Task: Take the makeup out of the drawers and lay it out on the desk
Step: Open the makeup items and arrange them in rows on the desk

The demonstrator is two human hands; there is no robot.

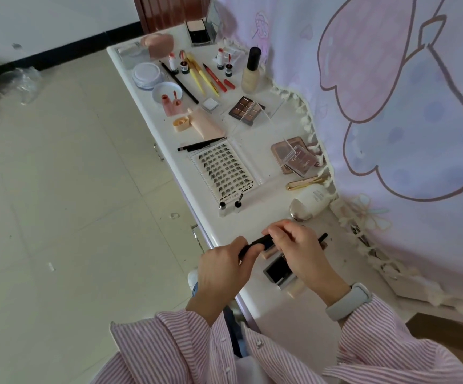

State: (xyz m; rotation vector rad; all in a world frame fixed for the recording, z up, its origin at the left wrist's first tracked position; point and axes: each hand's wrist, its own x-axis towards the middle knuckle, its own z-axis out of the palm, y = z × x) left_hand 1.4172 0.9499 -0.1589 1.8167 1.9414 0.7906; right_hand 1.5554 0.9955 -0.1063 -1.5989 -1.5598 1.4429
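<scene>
Both hands meet over the near end of the white desk [222,173]. My left hand [224,267] pinches one end of a slim black makeup pen [263,241]; my right hand [299,248] grips its other part, and a thin black tip sticks out to the right. Under my right hand lie a small dark compact [277,271] and a beige tube, partly hidden. Farther along the desk lie a lash tray [223,170], two eyeshadow palettes [247,110], a foundation bottle [251,70], pencils, lip tints and powder jars.
A pink-and-lilac cartoon curtain [391,92] with a tasselled hem hangs along the desk's right side. Drawer handles [197,234] show on the desk's left face. Tiled floor [58,189] lies to the left, with crumpled clear plastic [19,81] at the far wall.
</scene>
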